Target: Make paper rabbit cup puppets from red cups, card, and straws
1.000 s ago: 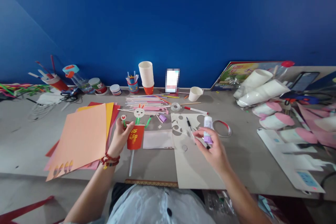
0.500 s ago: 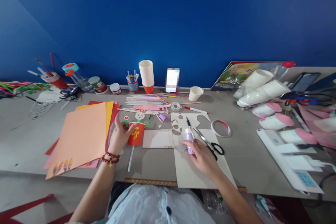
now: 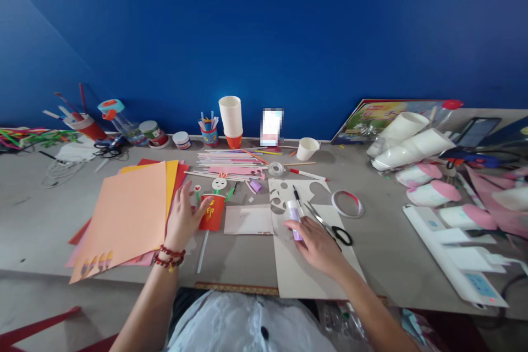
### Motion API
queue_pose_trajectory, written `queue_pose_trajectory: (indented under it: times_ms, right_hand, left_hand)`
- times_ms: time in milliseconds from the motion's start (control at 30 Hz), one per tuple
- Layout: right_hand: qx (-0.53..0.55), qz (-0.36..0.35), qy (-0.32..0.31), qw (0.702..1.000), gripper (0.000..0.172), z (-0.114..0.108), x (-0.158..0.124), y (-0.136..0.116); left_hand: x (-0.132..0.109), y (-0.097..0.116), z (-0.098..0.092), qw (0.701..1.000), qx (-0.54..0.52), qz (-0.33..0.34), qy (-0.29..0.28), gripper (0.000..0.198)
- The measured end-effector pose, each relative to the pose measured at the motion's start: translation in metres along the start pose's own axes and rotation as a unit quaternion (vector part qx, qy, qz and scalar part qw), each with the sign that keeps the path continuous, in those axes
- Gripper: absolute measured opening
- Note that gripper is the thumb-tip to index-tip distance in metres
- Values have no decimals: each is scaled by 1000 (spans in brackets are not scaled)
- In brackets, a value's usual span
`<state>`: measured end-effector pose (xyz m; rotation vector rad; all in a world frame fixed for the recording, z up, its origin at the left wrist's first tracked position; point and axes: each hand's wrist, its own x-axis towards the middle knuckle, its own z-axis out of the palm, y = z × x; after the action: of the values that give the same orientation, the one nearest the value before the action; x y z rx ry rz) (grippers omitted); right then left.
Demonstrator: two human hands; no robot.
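Note:
A red paper cup with yellow characters stands left of centre, a white rabbit face on a green stem rising from it. A pale straw shows below the cup. My left hand is beside the cup with fingers spread, its thumb overlapping the cup's left edge; whether it touches cannot be seen. My right hand grips a purple and white glue stick over a white sheet. Scissors with black handles and a black pen lie close by.
Coloured paper sheets are stacked at left. Straws, a tape roll and a marker lie behind. Stacked paper cups and a phone stand by the wall. A ring of tape and power strip are at right.
My left hand has shifted slightly left and down, its thumb drawn back towards the cup's edge. The cup has moved slightly left. My right hand keeps the glue stick in nearly the same place.

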<state>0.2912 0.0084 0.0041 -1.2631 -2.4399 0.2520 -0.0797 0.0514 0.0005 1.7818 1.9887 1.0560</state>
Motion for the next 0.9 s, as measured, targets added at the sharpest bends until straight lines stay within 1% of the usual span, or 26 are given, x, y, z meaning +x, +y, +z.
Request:
queue_pose_trajectory:
  times_ms: [100, 200, 267, 333, 367, 400, 467, 533, 567, 633, 733, 900]
  right_hand:
    - [11, 6, -3, 1000, 53, -1, 0, 2]
    - [40, 23, -15, 999, 47, -3, -2, 4]
    - [78, 40, -29, 996, 41, -5, -2, 4]
    - [128, 65, -26, 989, 34, -8, 1, 4]
    - [160, 80, -13, 984, 32, -10, 4, 2]
    - [197, 93, 8, 976, 31, -11, 8, -1]
    - [283, 111, 62, 950, 33, -15, 19, -10]
    - [361, 113, 112, 919, 37, -18, 30, -23]
    - [387, 112, 129, 906, 39, -20, 36, -31]
    - [416, 110, 146, 891, 40, -24, 44, -44]
    - [426, 102, 152, 886, 41, -29, 51, -56]
    - [435, 92, 167, 880, 43, -30, 55, -61]
  left_hand:
    - [-3, 8, -7, 999, 27, 38, 6, 59]
    - [-8, 26, -16, 995, 34, 85, 48, 49]
    - [-14, 44, -20, 991, -1, 110, 73, 41]
    - [-22, 64, -19, 988, -57, 129, 66, 32]
    - [-27, 75, -16, 985, -86, 143, 45, 28]
    - [-32, 86, -11, 981, -114, 159, 9, 24]
    - [-40, 105, 1, 966, -172, 166, -103, 16]
    - [-45, 121, 14, 943, -230, 126, -207, 13]
    - [-46, 126, 20, 935, -251, 102, -229, 13]
    - [-45, 134, 27, 921, -285, 72, -255, 12]
    - [-42, 137, 31, 908, -322, 66, -259, 14]
    - [-40, 134, 29, 903, -347, 42, -249, 16]
